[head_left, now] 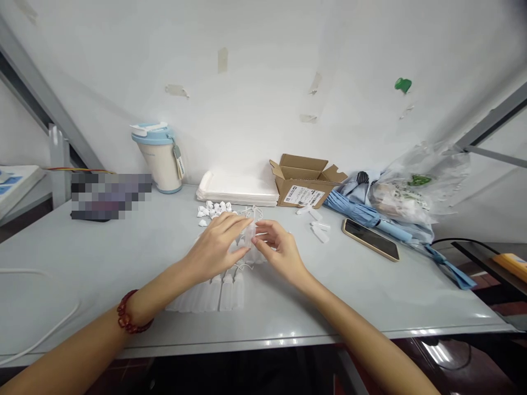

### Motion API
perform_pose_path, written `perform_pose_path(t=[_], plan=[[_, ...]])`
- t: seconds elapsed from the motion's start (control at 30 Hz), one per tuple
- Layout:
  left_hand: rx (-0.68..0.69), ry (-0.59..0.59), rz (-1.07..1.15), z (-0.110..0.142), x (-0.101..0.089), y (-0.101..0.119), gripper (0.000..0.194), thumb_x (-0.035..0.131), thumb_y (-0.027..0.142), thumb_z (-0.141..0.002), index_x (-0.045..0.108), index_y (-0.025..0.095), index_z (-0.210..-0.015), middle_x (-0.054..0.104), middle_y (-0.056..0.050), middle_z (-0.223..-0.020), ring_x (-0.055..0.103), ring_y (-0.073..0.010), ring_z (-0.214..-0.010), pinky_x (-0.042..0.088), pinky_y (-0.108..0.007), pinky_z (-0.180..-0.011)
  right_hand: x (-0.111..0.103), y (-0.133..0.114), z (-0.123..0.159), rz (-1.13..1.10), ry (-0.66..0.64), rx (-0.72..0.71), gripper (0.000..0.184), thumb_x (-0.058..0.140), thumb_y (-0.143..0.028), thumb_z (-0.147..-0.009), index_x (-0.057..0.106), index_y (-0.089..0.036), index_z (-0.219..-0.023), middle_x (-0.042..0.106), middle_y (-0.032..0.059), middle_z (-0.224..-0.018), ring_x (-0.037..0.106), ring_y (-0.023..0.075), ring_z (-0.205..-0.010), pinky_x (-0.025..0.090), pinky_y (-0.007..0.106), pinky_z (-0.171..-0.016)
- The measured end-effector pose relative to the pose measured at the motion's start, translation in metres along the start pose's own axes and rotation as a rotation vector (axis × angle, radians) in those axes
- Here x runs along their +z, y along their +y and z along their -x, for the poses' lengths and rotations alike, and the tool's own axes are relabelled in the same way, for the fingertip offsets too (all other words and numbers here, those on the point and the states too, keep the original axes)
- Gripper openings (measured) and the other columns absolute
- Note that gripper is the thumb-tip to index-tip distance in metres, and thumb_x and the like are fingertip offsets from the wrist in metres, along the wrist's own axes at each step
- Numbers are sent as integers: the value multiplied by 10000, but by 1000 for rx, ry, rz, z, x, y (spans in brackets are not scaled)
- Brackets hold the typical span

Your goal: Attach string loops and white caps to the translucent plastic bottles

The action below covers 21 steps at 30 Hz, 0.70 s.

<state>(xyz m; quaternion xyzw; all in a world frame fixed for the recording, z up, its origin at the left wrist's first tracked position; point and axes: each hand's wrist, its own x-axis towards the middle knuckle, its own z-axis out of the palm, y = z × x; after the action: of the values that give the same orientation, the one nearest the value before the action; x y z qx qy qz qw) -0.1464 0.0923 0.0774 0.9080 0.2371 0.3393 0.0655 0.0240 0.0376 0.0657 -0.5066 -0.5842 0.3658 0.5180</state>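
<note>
My left hand and my right hand meet over the middle of the pale grey table. Between their fingertips both hold a small translucent plastic piece, with thin white cord trailing from it. Its exact shape is partly hidden by my fingers. Below my hands lies a row of translucent plastic tubes, partly covered by my left wrist. Beyond my fingers sits a heap of small white plastic pieces. A few similar loose pieces lie to the right.
Behind stand a stack of white paper trays, an open cardboard box and a lidded tumbler. To the right lie a phone, a blue folded umbrella and a plastic bag. A white cable runs along the left.
</note>
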Motion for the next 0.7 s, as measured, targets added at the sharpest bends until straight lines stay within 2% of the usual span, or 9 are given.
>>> perform_pose_path(t=[0.13, 0.37, 0.7], plan=[[-14, 7, 20, 1, 1, 0, 427, 566, 182, -826, 459, 187, -1239, 615, -93, -1046, 524, -258, -1030, 449, -432, -874, 1, -1, -1, -103, -24, 58, 263, 601, -263, -778, 527, -222, -1026, 620, 28, -921, 618, 136, -712, 489, 282, -633], [-103, 26, 38, 2, 3, 0, 276, 566, 278, -825, 494, 199, -1080, 620, -83, -1052, 590, -238, -980, 483, -407, -843, -2, -4, -3, -209, -43, 94, 279, 616, -275, -756, 523, -217, -1013, 634, 26, -888, 612, 141, -712, 509, 287, -618], [-48, 14, -10, 1, 1, 0, 249, 549, 250, -835, 508, 204, -1076, 644, -79, -1053, 591, -244, -1009, 458, -415, -864, -1, -4, -2, -219, -57, 100, 267, 614, -261, -753, 531, -210, -1002, 648, 28, -868, 619, 145, -718, 510, 292, -628]])
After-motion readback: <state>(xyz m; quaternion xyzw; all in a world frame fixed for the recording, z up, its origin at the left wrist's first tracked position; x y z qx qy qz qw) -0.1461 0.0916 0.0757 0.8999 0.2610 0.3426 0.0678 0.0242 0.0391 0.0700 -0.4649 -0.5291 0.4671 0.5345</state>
